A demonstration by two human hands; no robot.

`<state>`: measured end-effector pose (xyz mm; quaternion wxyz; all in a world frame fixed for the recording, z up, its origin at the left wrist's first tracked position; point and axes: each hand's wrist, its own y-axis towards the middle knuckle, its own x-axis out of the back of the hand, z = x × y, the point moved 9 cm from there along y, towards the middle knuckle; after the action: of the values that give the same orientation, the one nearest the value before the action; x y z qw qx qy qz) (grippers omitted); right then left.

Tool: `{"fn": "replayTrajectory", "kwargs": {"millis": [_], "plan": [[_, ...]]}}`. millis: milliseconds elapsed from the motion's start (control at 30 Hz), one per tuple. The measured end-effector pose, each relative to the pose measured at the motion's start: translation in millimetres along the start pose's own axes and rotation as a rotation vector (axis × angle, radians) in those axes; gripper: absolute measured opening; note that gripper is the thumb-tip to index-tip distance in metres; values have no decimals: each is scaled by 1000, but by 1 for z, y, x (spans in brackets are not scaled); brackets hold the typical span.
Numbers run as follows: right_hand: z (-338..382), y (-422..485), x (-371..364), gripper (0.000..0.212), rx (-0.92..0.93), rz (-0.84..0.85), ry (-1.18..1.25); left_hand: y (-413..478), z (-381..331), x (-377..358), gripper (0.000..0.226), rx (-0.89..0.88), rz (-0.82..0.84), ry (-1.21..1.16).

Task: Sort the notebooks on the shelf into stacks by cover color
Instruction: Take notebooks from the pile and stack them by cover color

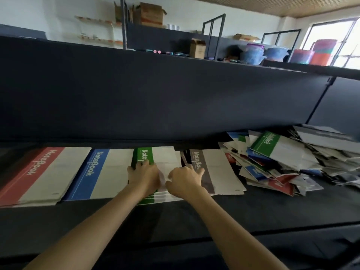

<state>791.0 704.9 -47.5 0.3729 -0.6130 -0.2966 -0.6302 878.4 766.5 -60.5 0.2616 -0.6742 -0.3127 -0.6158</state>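
— Where do the notebooks lie?

— On the dark shelf (253, 209); four stacks side by side, each cover with a coloured band and a pale half; the red stack (39, 172) at the far left, then the blue stack (97, 172), the green stack (165, 156) and the grey stack (220, 172); right of those, a loose pile (282, 158) of mixed covers, tilted and overlapping.

— And the hands?

— Both on the green stack; the left hand (143, 177) lies flat on its green band, fingers stretched and pressing down; the right hand (185, 182) sits at the stack's right edge, fingers bent toward the grey stack; whether it grips a cover I cannot tell.
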Motion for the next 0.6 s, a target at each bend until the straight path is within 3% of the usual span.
{"fn": "replayTrajectory", "kwargs": {"millis": [267,600], "plan": [[-64,-17,22,25,-85,-164,120,3,-97,1,29,-295,0,-111],[-198,-29,74,35,-199,-360,119,14,-215,19,32,-407,-83,-196]]}}
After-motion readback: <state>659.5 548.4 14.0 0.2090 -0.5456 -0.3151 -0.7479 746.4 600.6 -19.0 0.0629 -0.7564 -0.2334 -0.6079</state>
